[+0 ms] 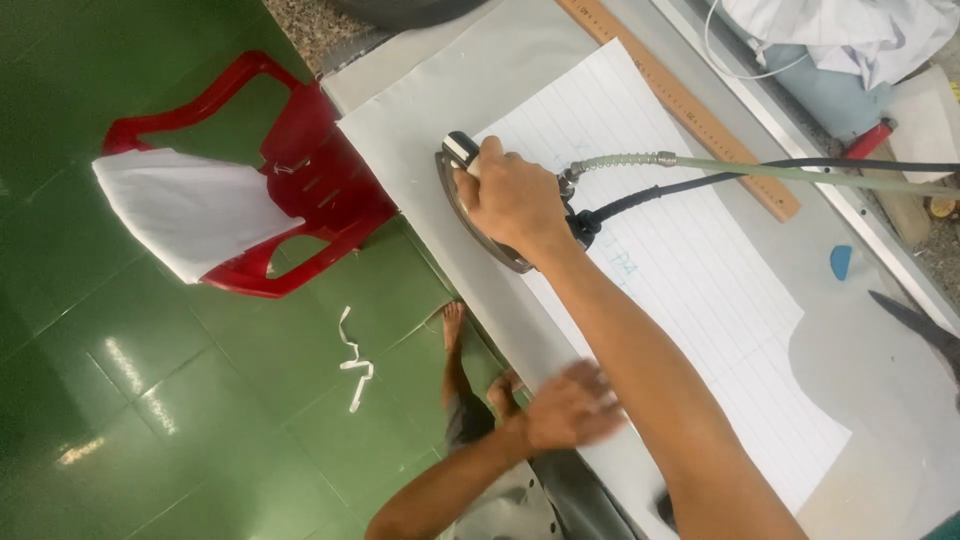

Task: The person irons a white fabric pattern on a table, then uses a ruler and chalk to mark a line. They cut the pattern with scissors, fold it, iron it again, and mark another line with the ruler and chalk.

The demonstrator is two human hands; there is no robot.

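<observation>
the right hand (512, 200) is clenching the handle of an iron (470, 205), fingers wrapping over the top so the handle itself is mostly hiding under them. the iron is sitting flat at the near edge of a white lined sheet (690, 270), its dark soleplate edge showing just below the hand and overlapping the grey cloth (420, 140) that is covering the table. a pale green hose (760, 168) and a black cord (700, 188) are running from the back of the iron off to the right edge of the view, lying across the sheet. the left hand (570, 408) is hovering at the table's near edge, below the right forearm; it is blurring, fingers loosely spread and holding nothing that can be made out, and whether it is touching the cloth cannot be told. beyond the sheet a long wooden ruler (690, 105) is lying at a slant, well apart from the iron. a small blue chalk piece (842, 262) is resting on the cloth to the right of the sheet, and a dark blade tip (925, 325) is poking in from the right edge. on the green tiled floor (150, 380) a red plastic chair (310, 180) is standing beside the table with a white cloth (190, 215) draping over it, and a white strip (353, 365) is lying on the tiles near a bare foot (453, 325).
</observation>
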